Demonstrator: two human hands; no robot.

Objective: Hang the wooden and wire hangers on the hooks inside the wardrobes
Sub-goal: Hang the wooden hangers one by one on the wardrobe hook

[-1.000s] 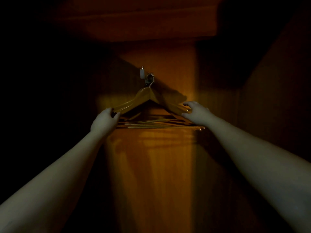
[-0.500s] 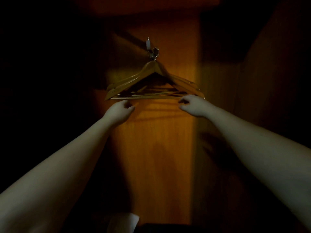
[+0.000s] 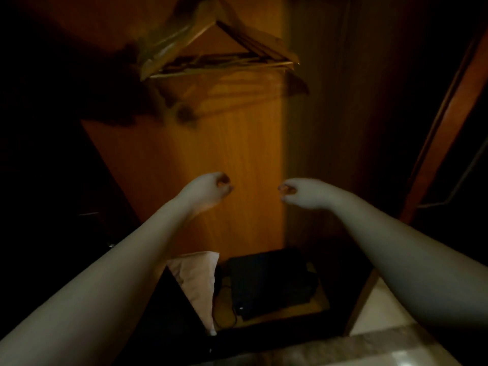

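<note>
A bunch of wooden hangers (image 3: pixel 184 35) hangs against the back panel of the dark wardrobe, at the top of the head view; the hook is out of frame above. My left hand (image 3: pixel 208 190) and my right hand (image 3: pixel 301 192) hover well below the hangers, apart from them. Both hands have loosely curled fingers and hold nothing. They face each other in front of the lit orange back panel (image 3: pixel 224 159).
On the wardrobe floor lie a pale pillow (image 3: pixel 196 281) and a dark flat box (image 3: pixel 269 281) with a cable beside it. The wardrobe's right side and door frame (image 3: pixel 435 141) stand at the right. A pale tiled floor (image 3: pixel 383 313) shows at the bottom right.
Both hands have let go of the hangers and dropped down away from them. The view has tilted down, so the hangers now sit at the top and the wardrobe floor shows.
</note>
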